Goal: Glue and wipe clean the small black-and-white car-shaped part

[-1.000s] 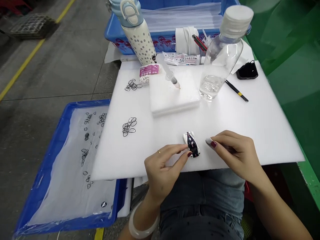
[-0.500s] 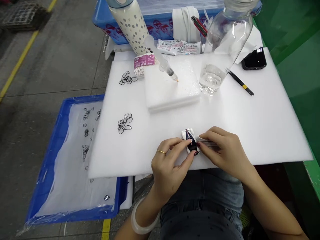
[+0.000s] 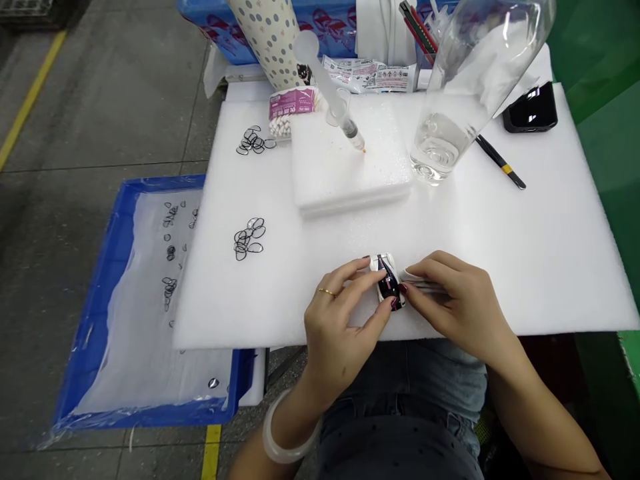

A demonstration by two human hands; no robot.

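Observation:
A small white and black toy car (image 3: 389, 283) lies near the front edge of the white foam sheet (image 3: 320, 287). My left hand (image 3: 345, 320), with a gold ring, has its fingers closed round the car. On the car's right side, my right hand (image 3: 457, 307) pinches some thin white sticks (image 3: 425, 287), their tips against or very near the car. Several thin black rings lie in two piles on the left of the sheet, one (image 3: 255, 141) at the back and one (image 3: 249, 239) nearer me.
A foam block (image 3: 350, 167) bears a syringe (image 3: 345, 120). Behind stand a glass jar (image 3: 440, 140), dotted bottle (image 3: 270, 40) and cotton swab pack (image 3: 291, 110). Tweezers (image 3: 500, 161) and a black box (image 3: 531, 110) lie right. A blue tray (image 3: 95, 320) sits lower left.
The view has shifted slightly, so the things at the back sit higher in the picture. Both hands keep nearly the same pose at the car, which shows a little more of its top.

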